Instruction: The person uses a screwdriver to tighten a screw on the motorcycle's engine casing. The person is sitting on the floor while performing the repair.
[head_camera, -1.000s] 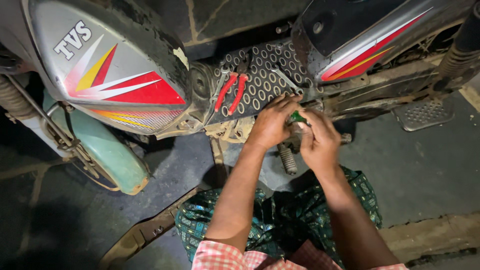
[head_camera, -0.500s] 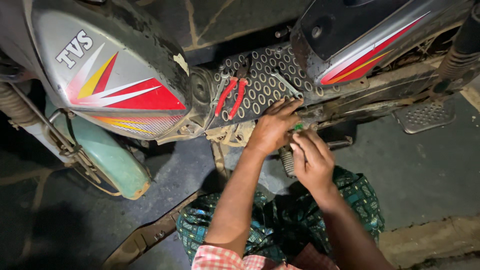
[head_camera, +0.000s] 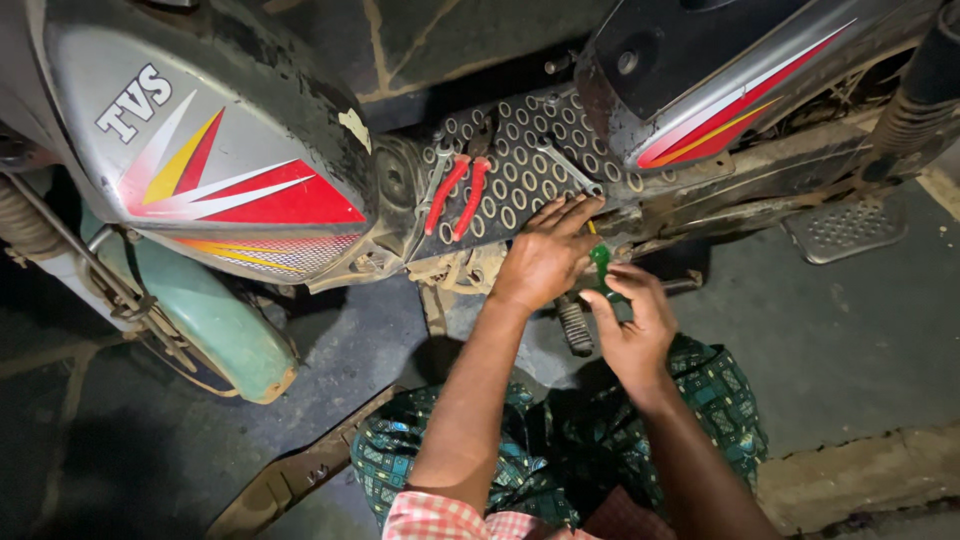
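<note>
Green-handled screwdriver (head_camera: 600, 268), at the edge of a perforated metal footboard (head_camera: 520, 170).
Right hand (head_camera: 632, 325) grip clenched on its translucent handle; left hand (head_camera: 545, 255) grip released, fingers splayed on the footboard.

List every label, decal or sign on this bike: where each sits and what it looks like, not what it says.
White lettered logo: upper left of the grey side panel, slanted, blocky.
Flash decal: below and right of the logo, pointed streaks in red, yellow and white.
Stripe decal: on the dark right-hand panel, long diagonal red band with a yellow edge.
No packages or screens in view.
</note>
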